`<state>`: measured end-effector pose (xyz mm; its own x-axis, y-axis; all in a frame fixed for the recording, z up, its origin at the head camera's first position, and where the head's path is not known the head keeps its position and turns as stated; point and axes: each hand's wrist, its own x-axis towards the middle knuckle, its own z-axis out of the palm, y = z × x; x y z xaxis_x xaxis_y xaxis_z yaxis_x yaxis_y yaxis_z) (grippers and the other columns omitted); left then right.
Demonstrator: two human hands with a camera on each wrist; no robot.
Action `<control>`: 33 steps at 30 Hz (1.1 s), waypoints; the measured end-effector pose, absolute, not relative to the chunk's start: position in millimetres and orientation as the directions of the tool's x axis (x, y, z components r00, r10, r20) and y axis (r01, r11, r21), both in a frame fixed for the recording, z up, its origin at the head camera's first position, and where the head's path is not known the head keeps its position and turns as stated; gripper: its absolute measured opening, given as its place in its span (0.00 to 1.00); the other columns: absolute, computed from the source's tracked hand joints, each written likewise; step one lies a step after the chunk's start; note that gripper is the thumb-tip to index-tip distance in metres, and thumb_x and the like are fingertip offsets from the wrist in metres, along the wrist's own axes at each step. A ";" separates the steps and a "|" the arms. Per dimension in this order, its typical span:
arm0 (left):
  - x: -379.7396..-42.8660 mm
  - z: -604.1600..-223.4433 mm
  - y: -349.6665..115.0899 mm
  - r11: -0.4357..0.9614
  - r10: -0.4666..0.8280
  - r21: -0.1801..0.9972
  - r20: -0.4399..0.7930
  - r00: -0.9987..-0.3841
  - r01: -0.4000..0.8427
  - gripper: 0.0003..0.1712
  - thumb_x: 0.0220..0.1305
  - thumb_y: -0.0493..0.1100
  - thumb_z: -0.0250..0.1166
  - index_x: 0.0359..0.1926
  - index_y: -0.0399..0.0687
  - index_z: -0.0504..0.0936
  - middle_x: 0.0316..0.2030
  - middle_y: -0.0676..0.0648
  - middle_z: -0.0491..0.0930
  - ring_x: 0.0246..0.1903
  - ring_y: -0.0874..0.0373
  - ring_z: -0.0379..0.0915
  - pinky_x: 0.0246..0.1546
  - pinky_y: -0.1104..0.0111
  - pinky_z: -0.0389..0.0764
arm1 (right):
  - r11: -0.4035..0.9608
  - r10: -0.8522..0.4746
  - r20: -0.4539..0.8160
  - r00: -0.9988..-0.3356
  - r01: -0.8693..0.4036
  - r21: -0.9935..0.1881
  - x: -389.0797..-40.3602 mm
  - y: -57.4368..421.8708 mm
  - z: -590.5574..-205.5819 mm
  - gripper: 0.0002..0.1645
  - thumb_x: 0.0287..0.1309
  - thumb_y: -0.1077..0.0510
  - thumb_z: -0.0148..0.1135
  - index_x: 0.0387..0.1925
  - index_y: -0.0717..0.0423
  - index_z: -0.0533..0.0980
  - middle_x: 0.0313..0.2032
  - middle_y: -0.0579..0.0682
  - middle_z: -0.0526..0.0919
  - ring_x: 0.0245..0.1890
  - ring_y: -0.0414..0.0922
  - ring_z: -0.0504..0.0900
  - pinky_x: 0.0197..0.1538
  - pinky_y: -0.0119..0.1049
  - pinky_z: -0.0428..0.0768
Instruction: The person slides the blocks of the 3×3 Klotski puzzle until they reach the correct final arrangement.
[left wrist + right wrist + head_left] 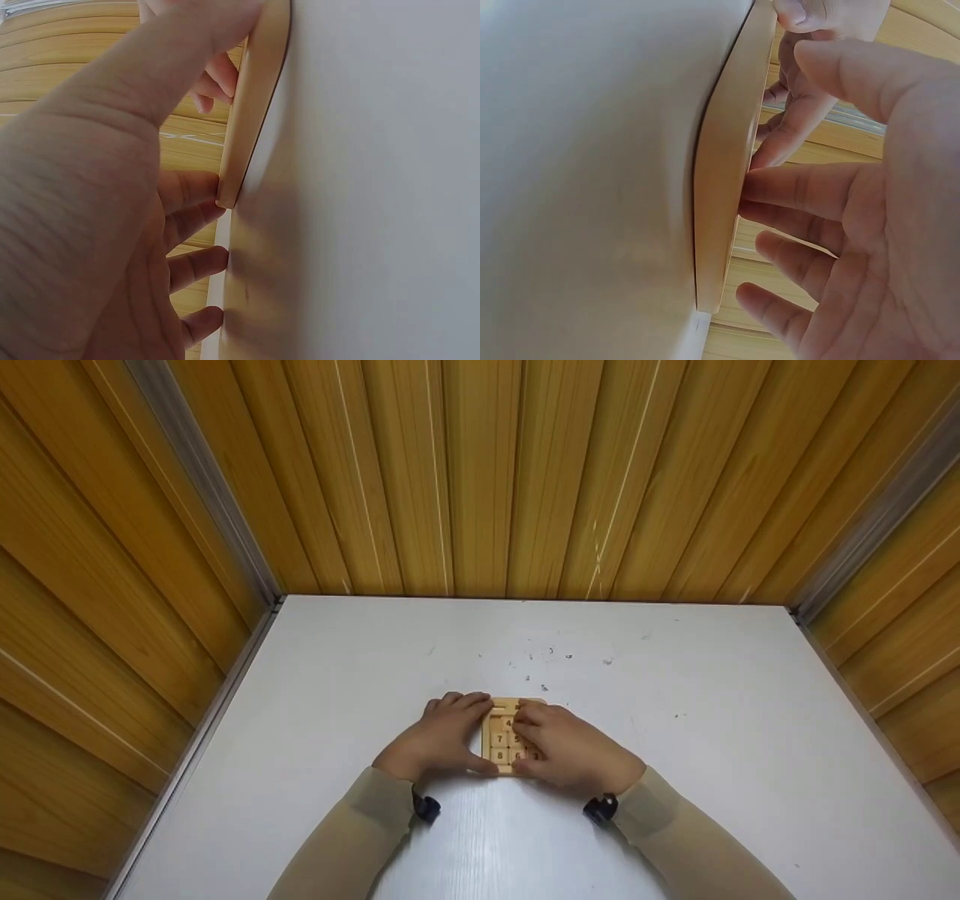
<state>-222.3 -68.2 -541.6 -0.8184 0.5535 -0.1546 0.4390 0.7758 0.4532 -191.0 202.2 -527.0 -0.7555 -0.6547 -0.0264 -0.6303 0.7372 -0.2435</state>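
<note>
A wooden number sliding puzzle [499,739] lies flat on the white table, with tiles 4, 7, 5, 8 and 6 showing and a gap at its upper left. My left hand [442,735] grips the frame's left side, thumb at the near corner and index finger at the far corner. My right hand [574,742] lies over the right part, covering some tiles. In the right wrist view its index fingertip touches the top face of the puzzle [724,180], while the thumb stands off the frame and the other fingers are loosely extended.
The white table [337,660] has small dark scuff marks beyond the puzzle. Wood-look panel walls [480,480] enclose it at the back and both sides, with grey metal strips at the corners. Dark wrist straps [600,808] sit at the sleeve cuffs.
</note>
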 end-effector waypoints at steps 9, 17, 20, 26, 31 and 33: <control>-222.6 -541.3 -68.7 0.772 0.560 0.452 -0.148 -0.815 0.448 0.72 0.55 0.75 0.83 0.91 0.54 0.61 0.90 0.52 0.61 0.87 0.45 0.57 0.88 0.43 0.59 | 0.752 -0.640 -0.069 -0.765 -0.606 -0.261 -190.5 202.0 -527.5 0.49 0.75 0.29 0.65 0.82 0.54 0.74 0.82 0.51 0.73 0.88 0.55 0.66 0.91 0.55 0.64; -222.7 -542.0 -69.8 0.759 0.565 0.472 -0.137 -0.813 0.448 0.71 0.54 0.75 0.84 0.90 0.53 0.63 0.89 0.52 0.62 0.86 0.45 0.57 0.88 0.42 0.59 | 0.748 -0.639 -0.094 -0.763 -0.588 -0.308 -189.5 202.2 -527.2 0.50 0.75 0.28 0.65 0.84 0.54 0.72 0.86 0.53 0.69 0.91 0.55 0.58 0.92 0.57 0.59; -222.9 -542.1 -69.7 0.758 0.565 0.475 -0.136 -0.814 0.447 0.72 0.54 0.75 0.84 0.90 0.53 0.63 0.90 0.51 0.62 0.87 0.45 0.57 0.88 0.42 0.59 | 0.748 -0.637 -0.103 -0.764 -0.581 -0.321 -189.8 202.6 -528.0 0.52 0.75 0.26 0.63 0.85 0.53 0.71 0.87 0.52 0.68 0.92 0.55 0.57 0.92 0.57 0.60; -222.5 -541.2 -68.9 0.761 0.561 0.479 -0.146 -0.815 0.438 0.71 0.55 0.74 0.84 0.91 0.54 0.62 0.90 0.52 0.61 0.87 0.44 0.55 0.89 0.42 0.57 | 0.732 -0.656 -0.093 -0.749 -0.600 -0.322 -190.0 201.7 -527.8 0.53 0.75 0.25 0.63 0.86 0.54 0.69 0.87 0.52 0.68 0.91 0.55 0.58 0.92 0.57 0.59; -222.4 -541.6 -68.7 0.766 0.557 0.474 -0.150 -0.817 0.435 0.71 0.55 0.74 0.84 0.91 0.55 0.62 0.90 0.53 0.60 0.88 0.46 0.55 0.89 0.42 0.57 | 0.735 -0.661 -0.114 -0.742 -0.608 -0.302 -189.5 201.2 -527.9 0.55 0.75 0.24 0.62 0.87 0.53 0.66 0.88 0.52 0.65 0.92 0.55 0.55 0.93 0.58 0.54; -222.7 -542.0 -68.7 0.766 0.557 0.471 -0.148 -0.817 0.437 0.71 0.54 0.75 0.84 0.90 0.55 0.62 0.90 0.53 0.60 0.88 0.46 0.55 0.89 0.42 0.57 | 0.738 -0.659 -0.123 -0.742 -0.606 -0.298 -189.6 201.6 -528.3 0.56 0.75 0.24 0.62 0.88 0.53 0.65 0.89 0.52 0.63 0.93 0.56 0.53 0.93 0.58 0.53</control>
